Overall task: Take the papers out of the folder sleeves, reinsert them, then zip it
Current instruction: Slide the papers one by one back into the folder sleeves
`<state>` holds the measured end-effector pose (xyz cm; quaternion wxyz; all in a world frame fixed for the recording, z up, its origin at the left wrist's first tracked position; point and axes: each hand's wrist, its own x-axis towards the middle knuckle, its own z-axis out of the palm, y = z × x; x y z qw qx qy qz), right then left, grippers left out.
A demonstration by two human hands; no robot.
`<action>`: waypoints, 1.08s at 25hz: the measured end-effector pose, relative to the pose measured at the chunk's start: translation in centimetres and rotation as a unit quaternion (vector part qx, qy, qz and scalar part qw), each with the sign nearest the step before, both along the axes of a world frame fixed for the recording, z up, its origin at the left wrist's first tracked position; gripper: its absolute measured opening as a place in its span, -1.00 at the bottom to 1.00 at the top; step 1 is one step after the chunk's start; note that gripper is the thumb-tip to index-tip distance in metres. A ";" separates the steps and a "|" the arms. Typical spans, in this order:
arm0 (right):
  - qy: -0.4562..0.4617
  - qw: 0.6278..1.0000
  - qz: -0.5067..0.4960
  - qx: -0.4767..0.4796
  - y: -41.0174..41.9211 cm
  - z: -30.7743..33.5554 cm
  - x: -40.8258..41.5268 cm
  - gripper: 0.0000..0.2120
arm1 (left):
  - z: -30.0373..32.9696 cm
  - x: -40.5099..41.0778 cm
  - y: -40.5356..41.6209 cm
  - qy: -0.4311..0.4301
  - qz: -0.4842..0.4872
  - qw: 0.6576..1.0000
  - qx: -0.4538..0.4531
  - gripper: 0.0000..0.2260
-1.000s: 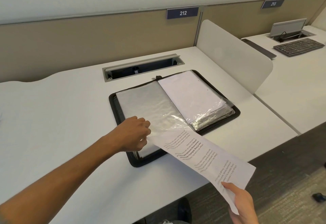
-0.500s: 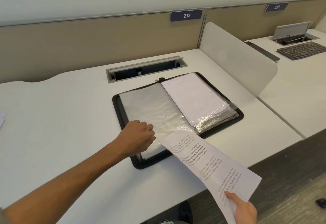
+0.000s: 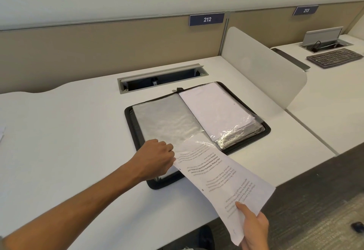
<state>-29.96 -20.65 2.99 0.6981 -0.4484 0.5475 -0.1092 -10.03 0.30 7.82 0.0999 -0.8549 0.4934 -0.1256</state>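
A black zip folder (image 3: 264, 131) lies open on the white desk. Its left page is a clear plastic sleeve (image 3: 167, 119) that looks grey; on the right lies a stack of sleeves with white papers (image 3: 214, 110). My left hand (image 3: 157, 157) is closed on the sleeve's near edge, pinning it down. A printed paper sheet (image 3: 222, 177) sticks out of that sleeve toward me, only its far end still under the plastic. My right hand (image 3: 254, 230) pinches the sheet's near corner beyond the desk's front edge.
A cable tray slot (image 3: 161, 79) is sunk in the desk behind the folder. A white divider panel (image 3: 262, 68) stands at the right. Beyond it sits a keyboard (image 3: 334, 57) on the neighbouring desk. A paper corner (image 3: 1, 133) shows at the far left.
The printed sheet has slid further out of the sleeve toward me as my right hand drew back. My left hand stayed on the sleeve's edge.
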 end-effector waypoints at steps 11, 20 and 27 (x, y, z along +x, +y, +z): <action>-0.108 0.979 0.157 0.067 4.1 0.3 9.3 -0.76 | 0.0 -1.3 0.5 0.007 -0.018 0.999 -0.031 -0.67; -0.103 0.986 0.131 0.025 4.4 -0.8 10.9 -0.75 | -0.7 -1.8 0.9 -0.001 -0.003 0.999 -0.055 -0.63; -0.118 0.979 0.163 0.047 5.6 -0.5 17.1 -0.89 | -1.2 -2.8 0.8 -0.008 0.005 0.996 -0.091 -0.61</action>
